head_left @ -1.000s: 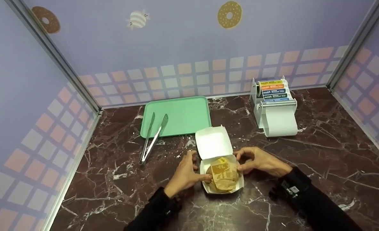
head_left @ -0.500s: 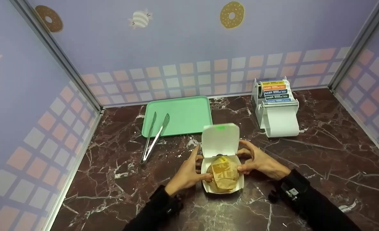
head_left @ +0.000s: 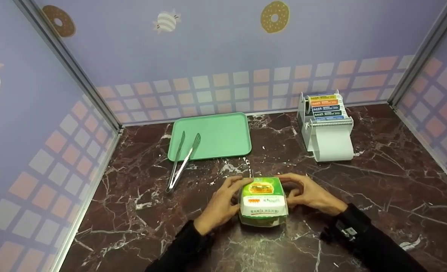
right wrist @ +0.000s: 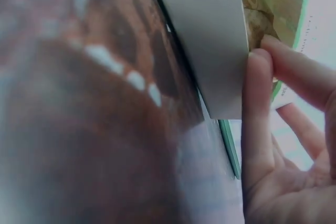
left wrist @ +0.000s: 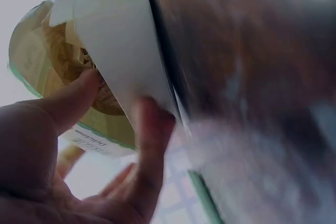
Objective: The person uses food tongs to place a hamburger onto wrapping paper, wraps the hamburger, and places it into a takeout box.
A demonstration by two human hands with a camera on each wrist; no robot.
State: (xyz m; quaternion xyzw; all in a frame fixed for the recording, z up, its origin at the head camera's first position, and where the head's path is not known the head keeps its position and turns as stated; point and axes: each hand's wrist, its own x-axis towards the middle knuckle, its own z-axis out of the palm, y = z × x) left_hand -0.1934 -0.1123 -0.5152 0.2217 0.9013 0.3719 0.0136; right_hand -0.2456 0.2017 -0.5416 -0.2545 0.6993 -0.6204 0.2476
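A green and white cardboard burger box, printed with a burger picture, sits on the counter with its lid lowered in the head view. From the left, my left hand holds it, with the thumb at the side gap and a finger against the outer wall in the left wrist view. My right hand pinches the opposite side wall between thumb and finger in the right wrist view. Through the side gaps shows a burger in brown paper; the lid hides it from the head view.
A mint-green tray lies at the back, metal tongs leaning over its front left edge. At the back right stands a label dispenser with several coloured rolls and a white strip hanging out. Patterned walls enclose the dark marbled counter.
The box lid has swung from leaning back, through upright, down over the wrapped burger. Both hands stay at the box's sides; the left fingers have moved up onto the lid's edge.
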